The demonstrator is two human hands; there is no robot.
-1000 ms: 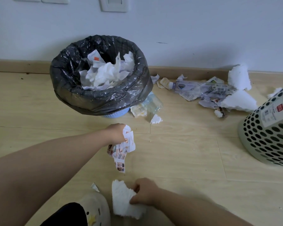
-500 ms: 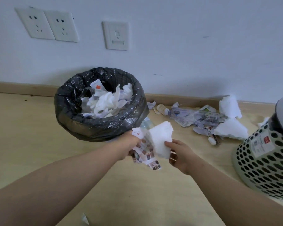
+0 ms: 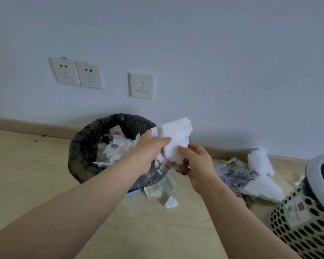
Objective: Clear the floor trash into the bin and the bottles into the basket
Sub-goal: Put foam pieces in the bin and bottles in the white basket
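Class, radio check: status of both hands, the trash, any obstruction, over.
Left hand grips paper scraps against foam piece; right hand pinches it. Held at bin rim, not dropped. Nothing blocking; foam chunks, bottle on floor.

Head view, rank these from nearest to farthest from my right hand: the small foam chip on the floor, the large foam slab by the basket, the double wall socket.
1. small foam chip, on the floor just below the right hand.
2. large foam slab, to the right, beside the basket.
3. double wall socket, on the wall, far left.
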